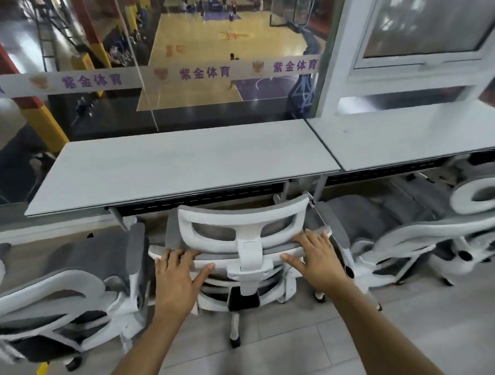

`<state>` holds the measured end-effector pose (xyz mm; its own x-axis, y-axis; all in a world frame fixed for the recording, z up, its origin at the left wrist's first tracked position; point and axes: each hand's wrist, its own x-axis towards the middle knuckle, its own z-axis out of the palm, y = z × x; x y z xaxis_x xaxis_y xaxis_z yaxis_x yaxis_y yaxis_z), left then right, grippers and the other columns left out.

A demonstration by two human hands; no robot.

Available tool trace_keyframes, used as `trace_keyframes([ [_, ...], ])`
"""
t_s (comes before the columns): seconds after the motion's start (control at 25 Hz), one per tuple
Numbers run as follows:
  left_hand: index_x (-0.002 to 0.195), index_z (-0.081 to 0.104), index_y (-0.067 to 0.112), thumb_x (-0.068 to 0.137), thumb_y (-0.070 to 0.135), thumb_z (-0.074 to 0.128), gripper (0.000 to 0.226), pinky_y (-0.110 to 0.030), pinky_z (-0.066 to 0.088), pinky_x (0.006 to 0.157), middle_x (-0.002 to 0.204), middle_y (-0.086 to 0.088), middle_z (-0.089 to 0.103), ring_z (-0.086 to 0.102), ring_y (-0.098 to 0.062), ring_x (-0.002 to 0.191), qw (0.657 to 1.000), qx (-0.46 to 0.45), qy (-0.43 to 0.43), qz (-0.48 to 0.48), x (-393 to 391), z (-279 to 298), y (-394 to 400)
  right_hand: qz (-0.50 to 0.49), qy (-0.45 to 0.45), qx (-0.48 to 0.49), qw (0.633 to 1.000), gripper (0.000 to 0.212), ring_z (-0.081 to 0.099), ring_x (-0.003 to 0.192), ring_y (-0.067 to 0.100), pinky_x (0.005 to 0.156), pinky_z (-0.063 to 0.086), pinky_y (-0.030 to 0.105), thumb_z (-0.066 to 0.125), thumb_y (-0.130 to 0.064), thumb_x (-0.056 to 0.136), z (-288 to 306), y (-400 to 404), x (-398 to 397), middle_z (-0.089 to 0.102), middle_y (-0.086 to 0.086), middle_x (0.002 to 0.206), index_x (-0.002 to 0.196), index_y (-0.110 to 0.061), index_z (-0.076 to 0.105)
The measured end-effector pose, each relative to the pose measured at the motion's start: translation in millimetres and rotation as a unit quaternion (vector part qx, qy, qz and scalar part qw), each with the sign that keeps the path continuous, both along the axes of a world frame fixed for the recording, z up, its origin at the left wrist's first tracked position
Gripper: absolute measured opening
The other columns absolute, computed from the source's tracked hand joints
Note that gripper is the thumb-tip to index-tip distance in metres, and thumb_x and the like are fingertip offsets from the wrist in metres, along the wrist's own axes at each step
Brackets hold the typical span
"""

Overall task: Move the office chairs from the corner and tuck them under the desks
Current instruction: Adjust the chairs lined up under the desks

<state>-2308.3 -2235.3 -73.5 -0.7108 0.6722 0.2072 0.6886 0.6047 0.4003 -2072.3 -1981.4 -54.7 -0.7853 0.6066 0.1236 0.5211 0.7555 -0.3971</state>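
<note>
left hand (173,278) and right hand (314,258) on middle chair (243,213) backrest, before the desk (182,161)

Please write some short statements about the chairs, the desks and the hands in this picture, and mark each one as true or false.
1. The left hand and the right hand both rest on the back of the middle chair. True.
2. The middle chair turns its seat toward the person. False: its back is toward the person, and it faces the desk.
3. Only one chair is in view. False: a left chair and a right chair stand beside it.
4. A second desk stands directly beside the first. True.
5. The left hand holds the headrest. False: the headrest is untouched, above both hands.
</note>
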Motion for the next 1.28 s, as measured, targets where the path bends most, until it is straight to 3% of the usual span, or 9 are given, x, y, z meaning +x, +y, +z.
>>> trace_keyframes([
  [0.16,0.117,0.061,0.025,0.090,0.053,0.060,0.039,-0.056,0.037,0.103,0.122,-0.008,0.057,0.044,-0.035,0.126,0.999,0.018,-0.016,0.029,19.6,5.8,10.5,-0.003,0.025,-0.032,0.999,0.060,0.026,0.148,0.020,0.121,0.021,0.047,0.040,-0.073,0.091,-1.7,5.5,9.8,0.049,-0.004,0.143,0.132,-0.030,0.051],
  [0.32,0.113,0.059,0.016,0.090,0.025,0.064,0.026,-0.051,0.042,0.090,0.116,-0.012,0.056,0.050,-0.037,0.107,0.994,0.061,-0.002,0.092,77.2,26.4,28.6,0.010,0.064,-0.051,0.997,0.048,0.042,0.134,0.017,0.112,0.036,0.039,0.050,-0.050,0.094,3.1,7.5,40.7,0.050,-0.005,0.141,0.136,-0.025,0.049],
  [0.44,0.106,0.059,0.017,0.089,0.017,0.061,0.017,-0.047,0.041,0.087,0.105,-0.004,0.056,0.046,-0.028,0.097,0.991,0.112,0.012,0.072,142.1,40.1,53.9,-0.007,0.102,-0.045,0.994,0.040,0.049,0.123,0.014,0.106,0.039,0.031,0.055,-0.037,0.094,11.1,19.0,85.6,0.056,-0.008,0.134,0.133,-0.026,0.052],
  [0.68,0.102,0.058,0.026,0.088,0.027,0.057,0.015,-0.035,0.039,0.082,0.104,0.008,0.052,0.048,-0.020,0.094,0.993,0.097,-0.032,-0.052,286.7,50.5,153.2,-0.038,0.154,-0.045,0.986,0.034,0.048,0.115,0.008,0.100,0.040,0.028,0.052,-0.034,0.095,32.6,74.8,213.4,0.054,-0.016,0.124,0.129,-0.034,0.052],
  [0.84,0.103,0.058,0.030,0.087,0.033,0.052,0.017,-0.030,0.037,0.087,0.107,0.015,0.052,0.046,-0.013,0.098,0.986,0.099,-0.049,-0.124,370.0,51.5,221.5,-0.096,0.170,-0.043,0.980,0.033,0.046,0.114,0.001,0.099,0.029,0.013,0.057,-0.030,0.096,41.7,123.6,299.3,0.054,-0.020,0.121,0.129,-0.034,0.054],
  [1.04,0.106,0.055,0.032,0.092,0.030,0.054,0.014,-0.028,0.038,0.088,0.109,0.020,0.047,0.043,-0.008,0.101,0.976,0.075,-0.051,-0.198,436.5,60.9,302.8,-0.153,0.183,-0.043,0.970,0.031,0.052,0.103,0.005,0.092,0.044,0.031,0.059,-0.027,0.095,46.4,196.6,374.7,0.054,-0.021,0.115,0.125,-0.033,0.056],
  [1.16,0.104,0.054,0.033,0.091,0.029,0.057,0.014,-0.027,0.039,0.087,0.108,0.021,0.046,0.043,-0.008,0.099,0.971,0.075,-0.058,-0.220,460.9,58.0,359.4,-0.188,0.192,-0.034,0.963,0.030,0.048,0.105,0.001,0.092,0.043,0.030,0.061,-0.024,0.094,46.3,248.7,401.4,0.053,-0.023,0.114,0.123,-0.033,0.057],
  [1.28,0.109,0.053,0.036,0.091,0.039,0.044,0.021,-0.026,0.039,0.089,0.112,0.021,0.045,0.043,-0.007,0.102,0.970,0.062,-0.064,-0.228,476.6,48.4,415.9,-0.201,0.170,-0.024,0.964,0.030,0.049,0.105,0.004,0.091,0.043,0.031,0.060,-0.024,0.094,42.3,306.2,418.0,0.054,-0.020,0.114,0.123,-0.032,0.058],
])
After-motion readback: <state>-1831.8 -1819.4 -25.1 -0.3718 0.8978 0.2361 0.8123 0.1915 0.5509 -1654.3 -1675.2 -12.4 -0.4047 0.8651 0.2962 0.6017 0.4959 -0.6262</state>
